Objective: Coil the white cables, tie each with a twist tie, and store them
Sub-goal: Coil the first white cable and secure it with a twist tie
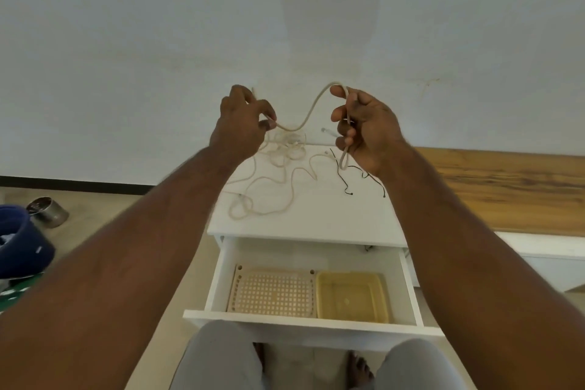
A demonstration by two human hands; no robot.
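Wall [126,41] fills most of what we see, plain white, with a wooden panel [506,187] running along its base on the right. Below that sits the white cabinet [316,218], its drawer [304,317] pulled out toward us. Inside the drawer we've got a perforated beige tray [272,293] on the left and a yellowish plastic bin [351,296] just beside it on the right.

Both our arms are stretched out over the cabinet. Our left hand [243,123] has its fingers curled, thumb and fingertips pinching the white cable [308,112] at one spot. Our right hand [364,127] is curled round the same cable, which comes over the top of the index finger and hangs down through the fist, with a short loop poking out underneath. Between the two hands the cable sags, then rises in an S-curve, held up in the air well above the cabinet top.

The rest of the cables [278,174] lie in a loose tangle on the cabinet top, directly under the hands. Near them on the right lie a few thin black twist ties [346,180], partly covered by our right wrist.

Hard to make out: how many separate cables are in that tangle, and whether the held cable runs down into it, since our left hand blocks that bit. On the floor at far left, a dark blue container [22,244] is cut off by the frame edge, with a metal tin [47,210] near it.
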